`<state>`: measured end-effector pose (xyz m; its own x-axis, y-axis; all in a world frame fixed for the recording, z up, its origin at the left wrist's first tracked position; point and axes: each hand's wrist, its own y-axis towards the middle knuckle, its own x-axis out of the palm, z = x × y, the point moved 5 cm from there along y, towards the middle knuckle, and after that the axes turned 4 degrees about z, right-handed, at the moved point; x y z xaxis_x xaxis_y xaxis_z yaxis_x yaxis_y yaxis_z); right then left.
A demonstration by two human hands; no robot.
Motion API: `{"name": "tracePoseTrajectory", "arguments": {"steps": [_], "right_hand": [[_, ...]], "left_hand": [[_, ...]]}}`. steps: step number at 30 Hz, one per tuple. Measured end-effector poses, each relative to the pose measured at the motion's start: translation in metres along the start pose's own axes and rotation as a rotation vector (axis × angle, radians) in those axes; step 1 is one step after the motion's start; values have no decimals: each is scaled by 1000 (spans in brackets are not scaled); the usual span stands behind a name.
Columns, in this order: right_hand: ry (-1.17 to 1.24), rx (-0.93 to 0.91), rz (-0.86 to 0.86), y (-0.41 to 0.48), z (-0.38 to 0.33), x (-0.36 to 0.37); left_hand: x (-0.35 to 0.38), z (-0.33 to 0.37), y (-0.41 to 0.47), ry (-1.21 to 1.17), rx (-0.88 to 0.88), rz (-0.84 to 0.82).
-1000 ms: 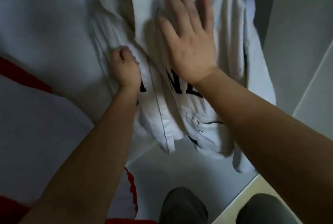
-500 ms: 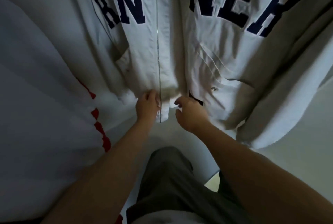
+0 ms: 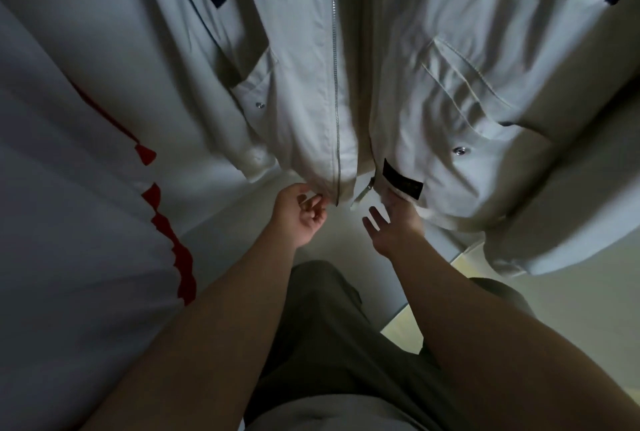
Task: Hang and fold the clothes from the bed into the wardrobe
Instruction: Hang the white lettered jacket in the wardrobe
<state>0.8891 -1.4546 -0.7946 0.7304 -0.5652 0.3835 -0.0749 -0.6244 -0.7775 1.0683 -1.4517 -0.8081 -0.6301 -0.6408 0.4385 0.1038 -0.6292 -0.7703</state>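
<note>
A white zip-up jacket with navy block letters hangs in front of me and fills the upper view. Its zipper runs down the middle to the hem. My left hand is at the hem just left of the zipper's bottom end, its fingers curled and pinching the fabric edge. My right hand is under the hem to the right of the zipper, below a dark label. Its fingers are spread and touch the underside of the hem, where they look blurred.
Another white garment with a red jagged trim hangs close on the left. A pale wardrobe panel lies behind and below the jacket. My legs in dark trousers stand under the hands.
The view has moved closer to the jacket's hem. Both hands came down from the chest to the hem. The right hand's fingers have since spread apart; the left still pinches the edge.
</note>
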Motion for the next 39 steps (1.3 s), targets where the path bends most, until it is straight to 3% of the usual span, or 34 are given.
{"name": "tracePoseTrajectory", "arguments": {"steps": [9, 16, 21, 26, 32, 39], "right_hand": [[69, 81, -56, -5, -6, -26], [-154, 218, 7, -10, -1, -30], [-537, 24, 24, -13, -5, -36], [-897, -234, -9, -16, -12, -46], [-796, -125, -110, -18, -4, -52], [-1039, -421, -36, -21, -5, -49]], "left_hand": [[-7, -26, 21, 104, -102, -34], [-9, -64, 5, 191, -172, -131], [-12, -70, -2, 157, -172, -142], [-19, -67, -6, 212, -30, -16], [-35, -62, -3, 369, -7, 11], [-43, -63, -6, 254, -38, 11]]}}
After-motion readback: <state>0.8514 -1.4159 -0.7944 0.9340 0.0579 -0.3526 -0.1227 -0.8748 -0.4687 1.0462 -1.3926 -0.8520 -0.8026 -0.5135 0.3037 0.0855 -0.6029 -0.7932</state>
